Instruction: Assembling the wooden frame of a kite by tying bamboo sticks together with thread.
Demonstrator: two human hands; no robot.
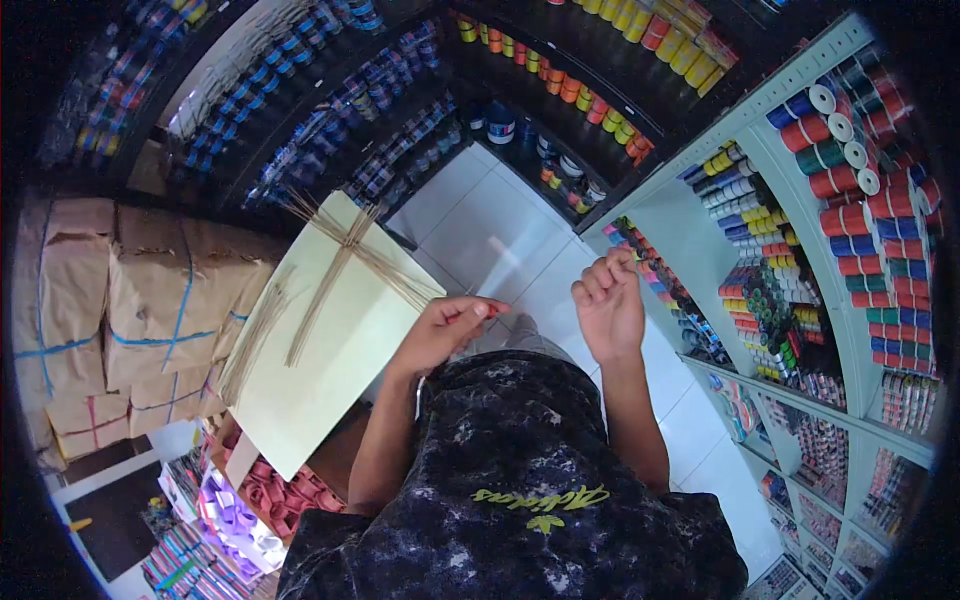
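My left hand (445,332) is closed, its thumb and fingers pinching a small red thing (492,309) whose kind I cannot make out. To the right, my right hand (612,305) is raised with its fingers curled together; what they hold, if anything, is too small to see. The two hands are apart, in front of my dark patterned shirt. Beside my left hand lies a pale yellow board (345,350), and on it thin brown sticks (350,243) lie crossed, with another bunch of sticks (258,335) along its left side.
Brown paper packages (165,290) tied with string are stacked at the left. Below the board sits a box of dusty-red coiled bands (285,490), near purple ribbons (228,515). Dark shelves of spools (590,100) stand ahead, and pale green shelves (660,265) of spools at the right.
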